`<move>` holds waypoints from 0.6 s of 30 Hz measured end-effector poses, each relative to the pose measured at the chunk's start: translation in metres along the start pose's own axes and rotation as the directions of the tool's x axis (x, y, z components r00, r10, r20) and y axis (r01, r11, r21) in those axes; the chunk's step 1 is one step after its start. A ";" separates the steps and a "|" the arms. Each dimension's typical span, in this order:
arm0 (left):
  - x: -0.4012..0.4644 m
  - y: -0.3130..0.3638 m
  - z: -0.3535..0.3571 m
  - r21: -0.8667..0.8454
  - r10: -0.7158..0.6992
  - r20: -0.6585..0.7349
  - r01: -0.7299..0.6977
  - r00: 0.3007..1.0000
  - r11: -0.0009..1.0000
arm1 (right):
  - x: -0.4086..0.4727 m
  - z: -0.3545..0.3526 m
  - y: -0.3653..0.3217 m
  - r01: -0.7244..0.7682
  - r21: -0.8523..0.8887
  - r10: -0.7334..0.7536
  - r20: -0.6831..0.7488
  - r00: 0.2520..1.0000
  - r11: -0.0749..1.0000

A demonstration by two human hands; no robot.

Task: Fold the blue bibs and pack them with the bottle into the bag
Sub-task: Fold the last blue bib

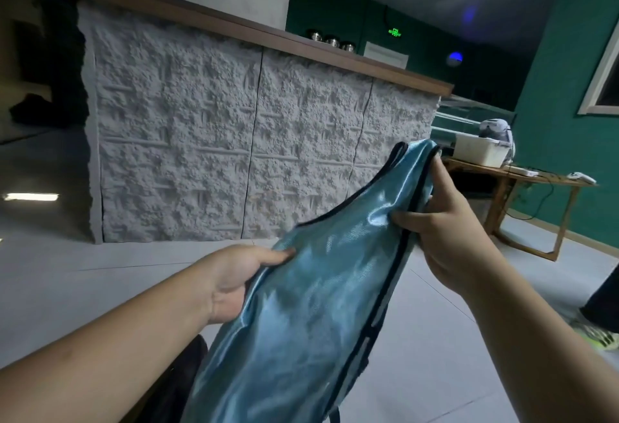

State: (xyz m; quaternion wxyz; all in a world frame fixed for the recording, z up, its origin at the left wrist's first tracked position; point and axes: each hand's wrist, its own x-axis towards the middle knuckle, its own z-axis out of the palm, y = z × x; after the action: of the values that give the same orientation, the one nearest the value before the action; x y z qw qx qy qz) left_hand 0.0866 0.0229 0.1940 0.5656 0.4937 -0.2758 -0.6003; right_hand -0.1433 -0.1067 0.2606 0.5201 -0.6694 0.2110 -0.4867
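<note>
I held the blue bib (311, 298) up in the air in front of me, well clear of the grey floor (67, 272) below it. My left hand (234, 283) gripped the bib's left edge, thumb on top of the shiny cloth and fingers curled beneath it. My right hand (445, 231) pinched the bib's right side near its upper end, where the dark trim ran along the edge, with the thumb pressed onto the fabric. The bib hung slack between my hands, its strap end pointing up and away from me and its lower part drooping toward my lap. Beyond the bib stood a counter with a rough white stone front (234, 141) and a brown wooden top; three metal bowls (331, 40) sat on that top. To the right of the bib, further off, a wooden bench (522, 181) carried a white tub (479, 151) and some cables. Something dark (181, 385) lay under the bib near my left forearm; I could not tell what it was
</note>
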 end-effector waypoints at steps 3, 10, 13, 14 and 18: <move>0.002 -0.002 -0.008 0.047 0.026 0.046 -0.028 0.999 0.998 | -0.001 -0.001 0.001 -0.016 -0.026 0.016 -0.017 1.000 1.000; 0.004 0.000 -0.017 0.039 0.134 0.167 -0.142 0.977 0.989 | 0.002 -0.004 0.005 -0.109 0.106 0.128 -0.182 0.975 0.988; 0.003 -0.001 -0.011 0.012 0.154 0.190 -0.159 0.970 0.987 | 0.004 -0.003 0.013 -0.149 0.232 0.199 -0.209 0.958 0.961; 0.002 -0.002 -0.007 0.000 0.163 0.196 -0.166 0.967 0.986 | 0.005 -0.004 0.018 -0.166 0.283 0.229 -0.208 0.951 0.945; -0.002 0.002 0.005 -0.062 0.211 0.194 -0.202 0.958 0.977 | 0.003 0.000 0.040 -0.206 0.445 0.307 -0.167 0.937 0.872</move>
State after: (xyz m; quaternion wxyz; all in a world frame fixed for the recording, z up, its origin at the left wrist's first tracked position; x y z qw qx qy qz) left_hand 0.0826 0.0233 0.1981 0.6047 0.3874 -0.3686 -0.5902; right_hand -0.1328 -0.1235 0.2253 0.6839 -0.4456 0.2479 -0.5218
